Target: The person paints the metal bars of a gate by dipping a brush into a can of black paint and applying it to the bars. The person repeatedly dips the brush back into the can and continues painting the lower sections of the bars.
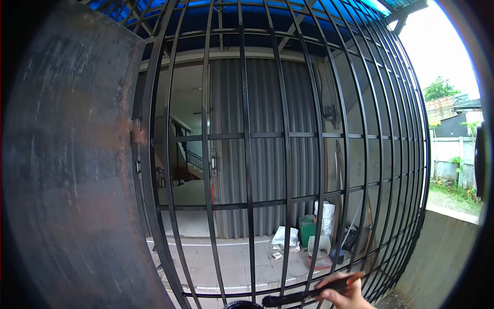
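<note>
My right hand (342, 293) is at the bottom right of centre, its fingers wrapped round a paintbrush (309, 294) with a dark handle and an orange tip. The dark bristles point left, near the rim of a black round container (243, 305) at the bottom edge. Behind the hand stands a tall black metal grille (285, 203) of vertical and horizontal bars. My left hand is out of view, and what holds the container is hidden below the frame.
A rusty metal panel (72, 154) fills the left side. Beyond the grille are a grey corrugated shutter (262, 154), a tiled floor (231, 262), a green bin (307, 232) and white bags (284, 237). A low concrete wall (442, 252) stands at right.
</note>
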Demonstrator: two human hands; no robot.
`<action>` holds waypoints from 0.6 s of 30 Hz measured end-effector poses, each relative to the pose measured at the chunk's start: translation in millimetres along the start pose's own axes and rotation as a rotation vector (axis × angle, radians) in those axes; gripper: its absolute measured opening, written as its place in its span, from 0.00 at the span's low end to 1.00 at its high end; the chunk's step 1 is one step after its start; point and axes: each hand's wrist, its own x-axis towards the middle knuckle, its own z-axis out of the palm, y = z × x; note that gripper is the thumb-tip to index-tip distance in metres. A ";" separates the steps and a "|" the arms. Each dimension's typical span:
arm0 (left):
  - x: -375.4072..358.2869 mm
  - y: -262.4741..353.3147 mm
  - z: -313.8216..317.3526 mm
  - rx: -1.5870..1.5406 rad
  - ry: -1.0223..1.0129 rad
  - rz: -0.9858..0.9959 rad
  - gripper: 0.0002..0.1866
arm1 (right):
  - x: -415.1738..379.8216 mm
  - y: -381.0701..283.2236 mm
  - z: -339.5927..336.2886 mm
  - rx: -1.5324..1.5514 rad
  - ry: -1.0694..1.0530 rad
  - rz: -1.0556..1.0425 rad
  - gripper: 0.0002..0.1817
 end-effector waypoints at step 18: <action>11.6 67.7 -5.2 0.157 0.033 0.226 0.52 | 74.4 -70.7 36.7 -0.357 -0.501 -0.181 0.08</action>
